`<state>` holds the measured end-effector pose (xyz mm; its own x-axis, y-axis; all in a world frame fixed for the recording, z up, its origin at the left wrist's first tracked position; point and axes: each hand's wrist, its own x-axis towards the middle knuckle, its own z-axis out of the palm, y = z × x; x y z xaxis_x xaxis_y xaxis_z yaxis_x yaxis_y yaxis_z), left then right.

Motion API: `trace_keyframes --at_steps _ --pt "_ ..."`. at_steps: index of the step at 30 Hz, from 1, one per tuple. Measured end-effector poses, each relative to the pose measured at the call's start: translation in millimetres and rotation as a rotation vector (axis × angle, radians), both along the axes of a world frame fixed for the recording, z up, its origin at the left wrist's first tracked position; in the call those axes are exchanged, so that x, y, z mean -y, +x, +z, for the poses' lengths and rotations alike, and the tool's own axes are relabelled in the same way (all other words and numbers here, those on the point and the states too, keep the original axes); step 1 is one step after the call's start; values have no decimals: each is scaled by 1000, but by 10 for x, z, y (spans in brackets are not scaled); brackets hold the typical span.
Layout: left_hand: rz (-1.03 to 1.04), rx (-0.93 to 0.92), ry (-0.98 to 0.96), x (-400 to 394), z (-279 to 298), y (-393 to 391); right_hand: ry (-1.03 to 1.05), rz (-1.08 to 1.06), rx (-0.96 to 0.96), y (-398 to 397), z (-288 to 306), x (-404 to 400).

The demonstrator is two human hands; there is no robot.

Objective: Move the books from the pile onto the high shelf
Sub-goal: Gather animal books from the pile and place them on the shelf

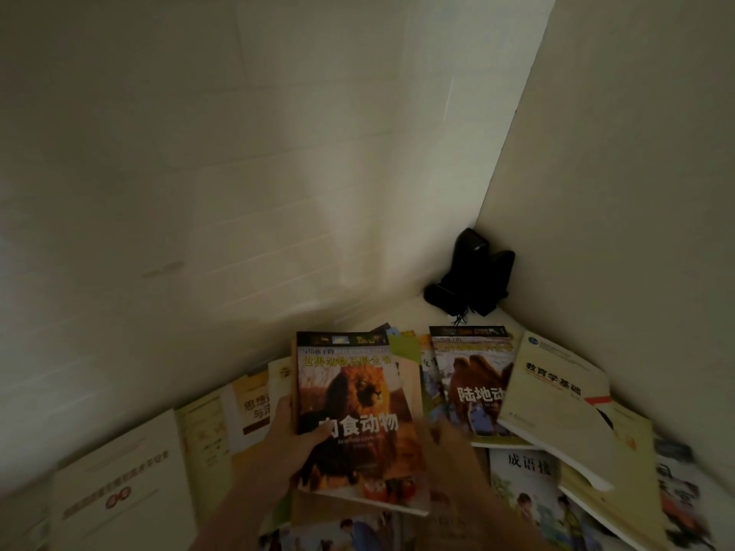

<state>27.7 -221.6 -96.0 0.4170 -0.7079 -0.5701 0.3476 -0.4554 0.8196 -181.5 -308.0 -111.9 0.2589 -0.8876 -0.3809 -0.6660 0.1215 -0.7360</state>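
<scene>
Head view, looking down into a dim corner where two pale walls meet: my left hand (292,435) grips the lion book (360,423) at its left edge, thumb curled over the cover near the large yellow title, fingers behind it out of sight. The book is face up and tilted slightly, its top end toward the wall, and it lies over the other books spread beneath it. My right hand (453,451) is at the book's right edge, but it is blurred and dark (I cannot tell whether it holds the book or only rests beside it). Around the lion book the shelf surface (409,312) is covered with loosely overlapping books: a camel book (473,383) just to the right, a cream textbook (557,395) lying partly over the camel book's right side, a children's idiom book (529,495) below them, a yellow-and-white book (250,407) touching my left hand's far side, and a white booklet (119,487) at the lower left. In the far corner, well apart from the books, stand dark speakers (473,272) with a thin cable trailing out in front.
</scene>
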Motion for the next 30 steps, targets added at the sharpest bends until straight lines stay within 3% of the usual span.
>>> trace_keyframes --at_steps 5,12,17,20,28,30 --pt "-92 -161 -42 -100 38 77 162 -137 145 86 -139 126" --pt "-68 -145 -13 -145 25 117 246 -195 46 78 -129 150" --pt "14 177 -7 -234 134 250 58 -192 155 123 17 297" --pt "84 386 -7 -347 277 537 76 -171 188 97 36 418" --pt "59 210 -217 -458 1038 399 70 -118 141 153 42 281" --pt "73 141 -275 -429 1115 346 152 -133 250 184 150 230"
